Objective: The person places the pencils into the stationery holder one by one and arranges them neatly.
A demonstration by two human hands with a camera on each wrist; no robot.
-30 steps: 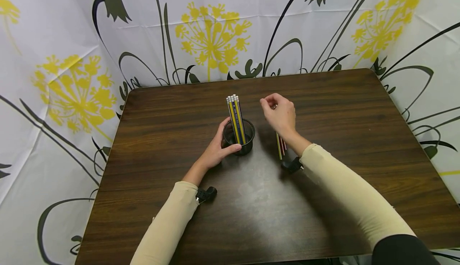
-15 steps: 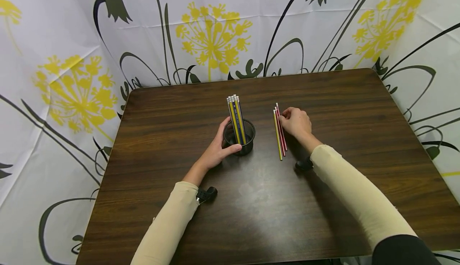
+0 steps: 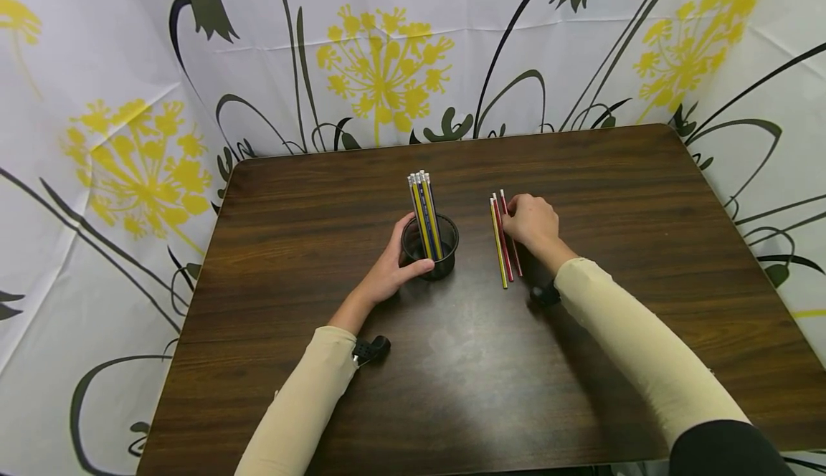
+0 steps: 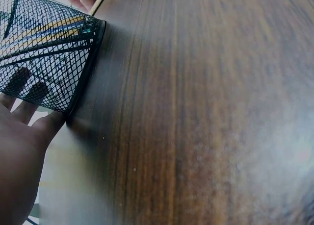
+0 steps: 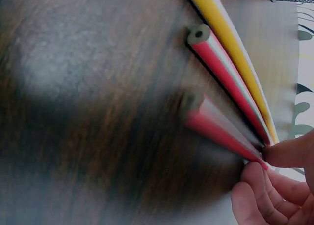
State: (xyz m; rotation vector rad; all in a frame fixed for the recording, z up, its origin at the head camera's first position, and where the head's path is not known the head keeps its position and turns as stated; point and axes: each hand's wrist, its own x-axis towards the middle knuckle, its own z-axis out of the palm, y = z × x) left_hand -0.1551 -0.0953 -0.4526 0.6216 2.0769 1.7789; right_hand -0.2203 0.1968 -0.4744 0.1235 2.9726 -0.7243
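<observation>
My left hand (image 3: pixel 385 273) holds a black mesh pencil cup (image 3: pixel 444 268), thumb at its near side and fingers round the left. Several yellow-and-blue striped pencils (image 3: pixel 424 211) stand in the cup, white-tipped ends up, leaning left. To the right of the cup, my right hand (image 3: pixel 533 224) pinches a red pencil (image 3: pixel 516 258) near its far end. Another red pencil (image 3: pixel 506 255) and a yellow pencil (image 3: pixel 499 246) lie beside it on the table. In the right wrist view, the thumb (image 5: pixel 289 153) and fingers meet at the pinched pencil (image 5: pixel 218 127), whose unsharpened end is blurred.
The dark wood-grain table (image 3: pixel 310 203) extends around both hands. Behind it hangs a white cloth (image 3: pixel 258 67) with yellow flowers and grey-green stems. A small black wrist device (image 3: pixel 372 349) sits on the left wrist; another (image 3: pixel 545 295) is at the right.
My right hand has come down from above the table to the loose pencils and moved slightly right. One red pencil now lies apart from the other, to its right. The left hand keeps still.
</observation>
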